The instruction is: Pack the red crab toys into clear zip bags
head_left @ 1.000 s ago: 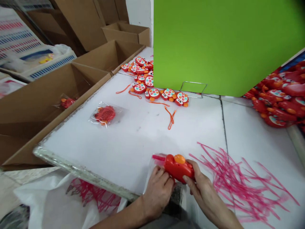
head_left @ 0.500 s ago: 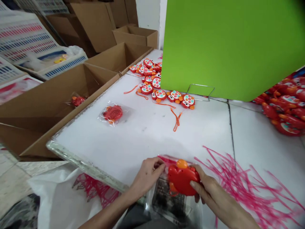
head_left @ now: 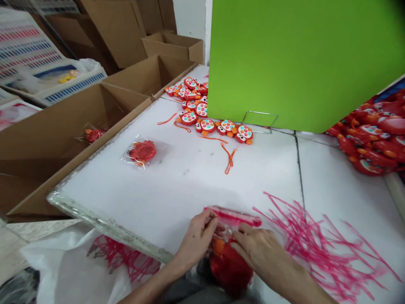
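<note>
Since the view half a second ago, we have lowered the red animal-shaped toy (head_left: 230, 266) toward us and shifted the right hand (head_left: 265, 253) onto its upper end. Both sit at the near edge of the white worktable (head_left: 177, 185), our landmark. We pinch the clear plastic bag (head_left: 226, 233) between the thumb and fingers of the left hand (head_left: 198, 234), beside the pink strip (head_left: 236, 215) along its far edge. Our right fingers are bent over the toy and film; we cannot tell whether they grip. The toy shows partly through film; we cannot confirm full insertion. On the worktable's left part lies a bagged toy (head_left: 143, 153); on its right part, loose pink strips (head_left: 319, 249). Dotted toys (head_left: 207, 126) line its far part, before a green board (head_left: 284, 63). Left of the worktable stands an open cardboard carton (head_left: 53, 114).
</note>
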Demonstrator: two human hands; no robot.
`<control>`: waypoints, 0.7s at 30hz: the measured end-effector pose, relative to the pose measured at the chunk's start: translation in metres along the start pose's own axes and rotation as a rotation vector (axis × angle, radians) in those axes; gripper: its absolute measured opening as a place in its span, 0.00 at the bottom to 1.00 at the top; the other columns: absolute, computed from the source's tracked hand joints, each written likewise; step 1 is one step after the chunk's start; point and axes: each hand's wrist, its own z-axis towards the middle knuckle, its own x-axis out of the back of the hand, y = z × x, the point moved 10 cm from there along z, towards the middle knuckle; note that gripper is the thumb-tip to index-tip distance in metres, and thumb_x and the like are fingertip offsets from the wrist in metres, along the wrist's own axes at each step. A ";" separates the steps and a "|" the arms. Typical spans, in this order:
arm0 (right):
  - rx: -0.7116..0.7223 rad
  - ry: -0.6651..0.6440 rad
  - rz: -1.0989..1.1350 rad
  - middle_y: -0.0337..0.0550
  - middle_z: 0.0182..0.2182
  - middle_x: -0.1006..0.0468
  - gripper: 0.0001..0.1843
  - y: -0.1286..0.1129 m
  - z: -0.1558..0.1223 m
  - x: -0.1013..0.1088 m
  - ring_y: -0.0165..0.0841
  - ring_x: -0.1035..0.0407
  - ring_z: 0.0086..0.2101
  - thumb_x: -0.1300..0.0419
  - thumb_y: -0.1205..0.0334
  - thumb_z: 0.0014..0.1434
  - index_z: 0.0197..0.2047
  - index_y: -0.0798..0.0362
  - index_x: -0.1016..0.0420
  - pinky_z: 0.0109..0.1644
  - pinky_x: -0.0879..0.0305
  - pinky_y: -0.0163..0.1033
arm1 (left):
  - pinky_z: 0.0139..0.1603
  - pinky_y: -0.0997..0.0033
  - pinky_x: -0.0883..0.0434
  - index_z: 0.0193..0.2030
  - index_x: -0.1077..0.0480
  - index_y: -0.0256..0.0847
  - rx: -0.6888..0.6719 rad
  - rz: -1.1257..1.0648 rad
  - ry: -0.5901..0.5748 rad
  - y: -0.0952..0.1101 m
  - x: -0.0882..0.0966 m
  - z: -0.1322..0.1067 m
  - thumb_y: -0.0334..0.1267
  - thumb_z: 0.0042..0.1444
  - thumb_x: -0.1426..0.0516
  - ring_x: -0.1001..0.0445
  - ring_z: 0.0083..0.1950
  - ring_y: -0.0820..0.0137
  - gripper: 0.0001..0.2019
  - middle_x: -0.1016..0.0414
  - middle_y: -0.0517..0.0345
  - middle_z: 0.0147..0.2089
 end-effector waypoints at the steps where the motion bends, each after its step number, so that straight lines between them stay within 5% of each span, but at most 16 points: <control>1: -0.045 0.032 -0.024 0.41 0.29 0.24 0.11 0.004 0.001 0.001 0.33 0.29 0.29 0.50 0.65 0.61 0.32 0.49 0.28 0.30 0.39 0.34 | 0.37 0.69 0.29 0.33 0.37 0.37 0.004 -0.030 -0.004 -0.002 0.001 -0.001 0.43 0.58 0.51 0.26 0.33 0.69 0.10 0.27 0.56 0.32; 4: -0.146 0.106 0.026 0.43 0.34 0.25 0.11 0.012 0.004 0.004 0.32 0.29 0.31 0.52 0.64 0.62 0.36 0.49 0.29 0.35 0.36 0.35 | 0.39 0.70 0.31 0.35 0.33 0.35 0.013 -0.017 -0.057 -0.003 0.000 -0.002 0.41 0.58 0.50 0.27 0.35 0.68 0.11 0.26 0.54 0.33; 9: -0.109 0.220 0.103 0.43 0.34 0.24 0.11 0.000 0.017 0.010 0.32 0.29 0.34 0.52 0.66 0.62 0.35 0.50 0.28 0.39 0.36 0.36 | 0.36 0.73 0.34 0.38 0.28 0.34 -0.021 0.113 -0.146 0.008 -0.008 -0.003 0.35 0.57 0.53 0.30 0.35 0.69 0.13 0.27 0.57 0.31; 16: -0.094 0.263 -0.001 0.42 0.28 0.24 0.11 -0.013 0.033 0.006 0.34 0.30 0.30 0.50 0.71 0.57 0.31 0.52 0.28 0.33 0.39 0.36 | 0.29 0.76 0.39 0.28 0.30 0.36 -0.081 0.425 -0.040 0.019 -0.009 -0.004 0.31 0.56 0.54 0.34 0.29 0.72 0.13 0.29 0.60 0.27; 19: -0.229 0.296 0.176 0.39 0.26 0.24 0.09 0.016 0.022 0.016 0.31 0.30 0.27 0.48 0.69 0.55 0.29 0.51 0.29 0.32 0.39 0.34 | 0.32 0.75 0.37 0.32 0.30 0.37 -0.089 0.468 -0.055 0.017 -0.009 -0.007 0.34 0.58 0.55 0.32 0.30 0.71 0.13 0.28 0.58 0.28; 21: -0.384 0.319 0.272 0.38 0.25 0.24 0.07 0.056 -0.003 0.022 0.31 0.30 0.26 0.48 0.66 0.55 0.30 0.50 0.29 0.31 0.38 0.33 | 0.35 0.75 0.35 0.34 0.31 0.38 -0.095 0.431 -0.058 0.014 -0.005 -0.008 0.36 0.59 0.54 0.30 0.32 0.70 0.12 0.27 0.57 0.29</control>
